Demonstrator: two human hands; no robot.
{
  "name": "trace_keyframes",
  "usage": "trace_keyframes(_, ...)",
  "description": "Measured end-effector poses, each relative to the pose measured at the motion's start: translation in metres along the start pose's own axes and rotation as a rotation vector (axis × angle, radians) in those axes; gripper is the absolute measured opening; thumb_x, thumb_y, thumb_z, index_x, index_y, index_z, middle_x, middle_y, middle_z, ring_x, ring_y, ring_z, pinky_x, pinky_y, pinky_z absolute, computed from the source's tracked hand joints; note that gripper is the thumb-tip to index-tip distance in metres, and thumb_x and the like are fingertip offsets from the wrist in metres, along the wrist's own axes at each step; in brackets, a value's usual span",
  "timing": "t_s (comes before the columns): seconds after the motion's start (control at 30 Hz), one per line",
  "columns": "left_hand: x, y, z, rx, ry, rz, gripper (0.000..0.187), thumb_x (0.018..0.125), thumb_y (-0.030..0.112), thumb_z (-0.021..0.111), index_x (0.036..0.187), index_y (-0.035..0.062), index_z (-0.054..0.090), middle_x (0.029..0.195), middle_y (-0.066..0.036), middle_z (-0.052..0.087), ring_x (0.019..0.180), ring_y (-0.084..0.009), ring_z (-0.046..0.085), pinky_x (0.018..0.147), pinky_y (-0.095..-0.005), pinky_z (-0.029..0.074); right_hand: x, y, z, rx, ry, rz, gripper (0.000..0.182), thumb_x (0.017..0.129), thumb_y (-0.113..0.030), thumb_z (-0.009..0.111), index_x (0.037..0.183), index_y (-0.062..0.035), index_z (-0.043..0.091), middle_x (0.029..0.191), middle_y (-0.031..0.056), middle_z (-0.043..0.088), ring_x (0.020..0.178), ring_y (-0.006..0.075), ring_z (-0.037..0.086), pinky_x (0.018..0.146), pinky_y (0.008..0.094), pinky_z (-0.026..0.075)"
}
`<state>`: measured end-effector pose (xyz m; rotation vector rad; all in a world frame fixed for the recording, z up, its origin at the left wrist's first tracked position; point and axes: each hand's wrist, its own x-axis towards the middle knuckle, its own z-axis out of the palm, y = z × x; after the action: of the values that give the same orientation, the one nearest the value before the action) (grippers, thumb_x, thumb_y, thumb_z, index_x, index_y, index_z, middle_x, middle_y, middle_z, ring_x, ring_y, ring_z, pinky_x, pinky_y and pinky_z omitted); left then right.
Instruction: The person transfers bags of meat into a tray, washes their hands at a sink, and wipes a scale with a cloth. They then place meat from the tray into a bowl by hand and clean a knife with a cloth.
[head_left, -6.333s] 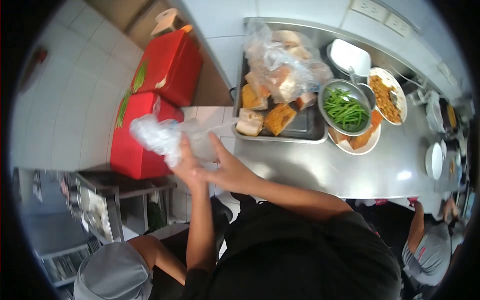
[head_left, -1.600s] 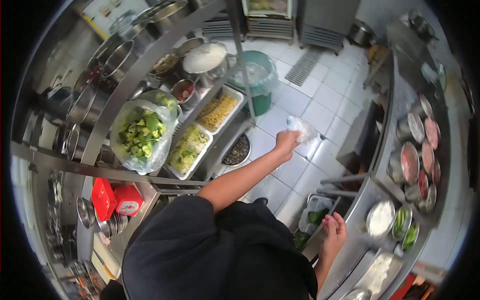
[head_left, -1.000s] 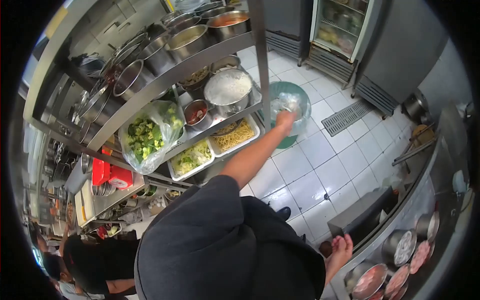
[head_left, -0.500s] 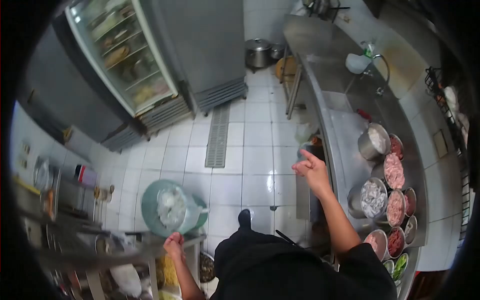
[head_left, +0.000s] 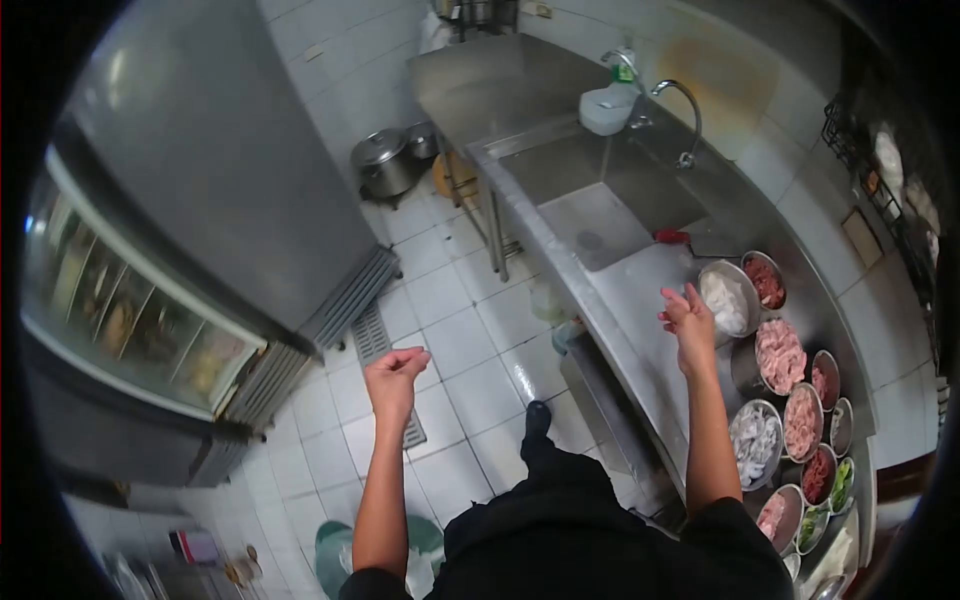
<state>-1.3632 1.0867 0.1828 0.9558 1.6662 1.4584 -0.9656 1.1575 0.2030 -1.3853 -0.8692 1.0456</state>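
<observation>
My left hand [head_left: 395, 384] is over the floor between the fridge and the counter, its fingers bent and pressed together, with nothing showing in them. Over the edge of the steel counter [head_left: 650, 325] is my right hand [head_left: 689, 326], fingers apart and holding nothing. Closest to it is a metal pot of white food [head_left: 727, 300]. Beside that pot stand a bowl of dark red meat [head_left: 764, 281] and a pot of pale pink meat [head_left: 780, 354]. A pot with grey-white pieces [head_left: 755, 441] sits nearer my body.
Ahead is a sink [head_left: 600, 228] with a tap [head_left: 684, 120], a white tub [head_left: 607, 108] and a red-handled tool [head_left: 672, 237]. A glass-door fridge [head_left: 130, 310] stands left. A lidded pot [head_left: 384, 165] is on the floor; a green tub [head_left: 333, 548] is low behind my left arm.
My view has turned right toward the counter and sink. My left hand has moved up and away from the green tub; my right hand is now over the counter edge.
</observation>
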Motion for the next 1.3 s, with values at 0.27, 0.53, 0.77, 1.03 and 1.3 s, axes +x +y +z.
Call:
trace_keyframes(0.27, 0.100, 0.024, 0.074, 0.107, -0.067, 0.028, 0.009, 0.071, 0.002, 0.071, 0.079, -0.0018, 0.068, 0.068, -0.002, 0.063, 0.063, -0.0063, 0.051, 0.059, -0.0201, 0.041, 0.217, 0.012, 0.027, -0.070, 0.211, -0.082, 0.075, 0.073, -0.007, 0.053, 0.136, 0.0105, 0.018, 0.118, 0.0186, 0.056, 0.076, 0.0189, 0.060, 0.065, 0.0275, 0.045)
trace_keyframes(0.53, 0.227, 0.072, 0.173, 0.290, -0.393, 0.251, 0.006, 0.072, 0.002, 0.069, 0.076, -0.0013, 0.067, 0.073, -0.006, 0.065, 0.063, -0.0104, 0.056, 0.059, -0.0220, 0.044, 0.410, -0.007, 0.031, -0.573, 0.526, -0.054, 0.064, 0.076, -0.022, 0.056, 0.129, 0.0062, 0.033, 0.116, 0.0283, 0.052, 0.105, 0.0401, 0.053, 0.088, 0.0411, 0.042)
trace_keyframes(0.77, 0.351, 0.028, 0.344, 0.330, -0.992, 0.414, 0.012, 0.069, 0.007, 0.071, 0.079, 0.0004, 0.068, 0.071, -0.008, 0.066, 0.064, -0.0132, 0.061, 0.060, -0.0242, 0.047, 0.461, 0.054, 0.045, -0.697, -0.262, 0.364, 0.034, 0.080, -0.016, 0.058, 0.109, 0.0011, 0.056, 0.104, 0.0189, 0.060, 0.096, 0.0343, 0.059, 0.083, 0.0440, 0.048)
trace_keyframes(1.03, 0.362, -0.014, 0.518, 0.423, -1.551, 0.418, 0.012, 0.067, 0.012, 0.068, 0.074, 0.0029, 0.068, 0.073, -0.013, 0.066, 0.068, -0.0224, 0.064, 0.065, -0.0313, 0.049, 0.432, 0.031, 0.087, -0.627, -0.105, -0.231, 0.012, 0.072, -0.007, 0.059, 0.079, -0.0019, 0.066, 0.094, 0.0122, 0.064, 0.080, 0.0205, 0.062, 0.067, 0.0380, 0.052)
trace_keyframes(1.3, 0.309, -0.008, 0.587, 0.498, -1.564, 0.807, 0.026, 0.077, 0.024, 0.054, 0.094, 0.0064, 0.063, 0.090, -0.017, 0.064, 0.088, -0.0330, 0.061, 0.076, -0.0428, 0.048, 0.389, -0.038, 0.126, -0.948, 0.517, -0.072, 0.016, 0.064, -0.012, 0.059, 0.075, -0.0015, 0.067, 0.072, 0.0154, 0.064, 0.069, 0.0292, 0.063, 0.068, 0.0360, 0.050)
